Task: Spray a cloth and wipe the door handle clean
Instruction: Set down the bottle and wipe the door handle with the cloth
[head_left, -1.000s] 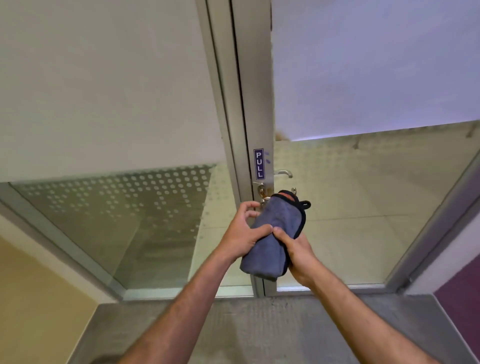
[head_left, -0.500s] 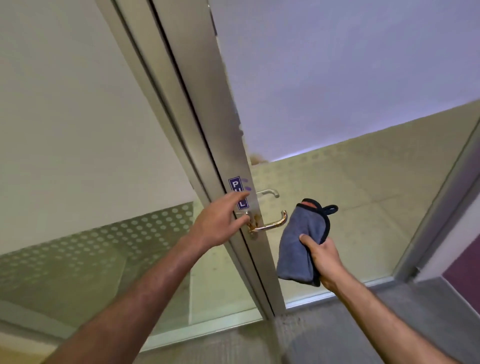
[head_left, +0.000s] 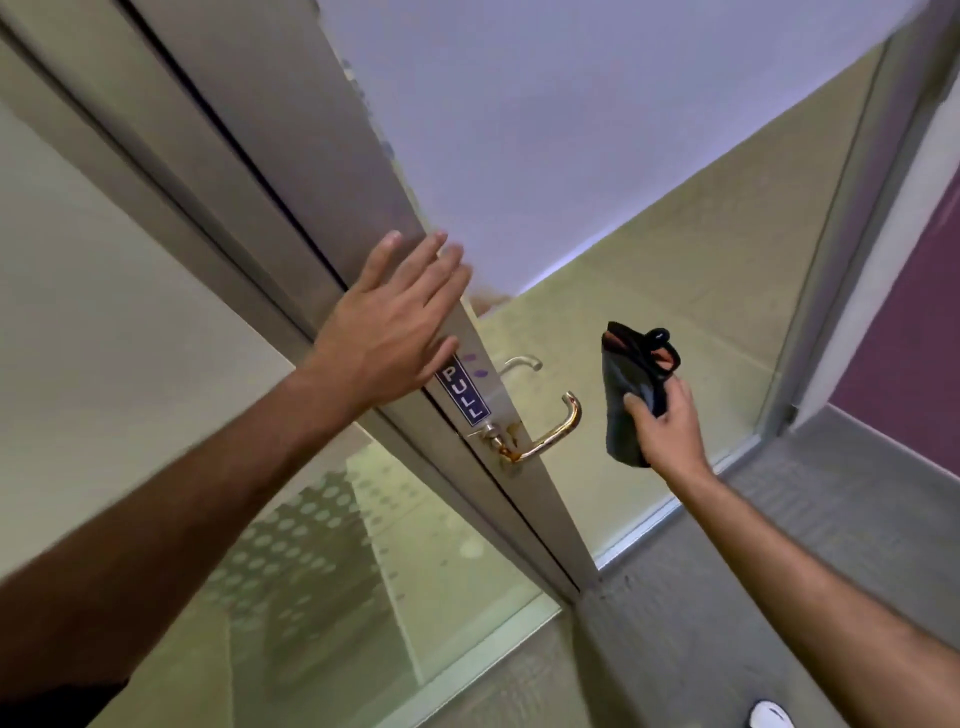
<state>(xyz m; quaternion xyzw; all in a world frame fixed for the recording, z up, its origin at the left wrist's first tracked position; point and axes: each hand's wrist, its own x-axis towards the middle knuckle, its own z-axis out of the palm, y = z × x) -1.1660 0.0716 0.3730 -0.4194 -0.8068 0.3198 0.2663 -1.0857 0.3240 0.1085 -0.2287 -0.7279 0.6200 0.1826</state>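
The left hand (head_left: 395, 322) has moved up from beside the PULL sticker (head_left: 464, 393) and now lies flat, fingers spread, on the metal door frame (head_left: 332, 171), gripping nothing. The right hand (head_left: 662, 426) still pinches the folded cloth (head_left: 626, 400) (now darker, in shadow), right of the door handle (head_left: 545, 434) and apart from it. Rusty marks near the handle's base are hard to make out.

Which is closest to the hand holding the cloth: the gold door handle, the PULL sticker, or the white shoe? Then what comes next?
From the right hand:
1. Gold door handle, just to its left.
2. PULL sticker, farther left on the door frame.
3. White shoe, far below at the bottom edge.
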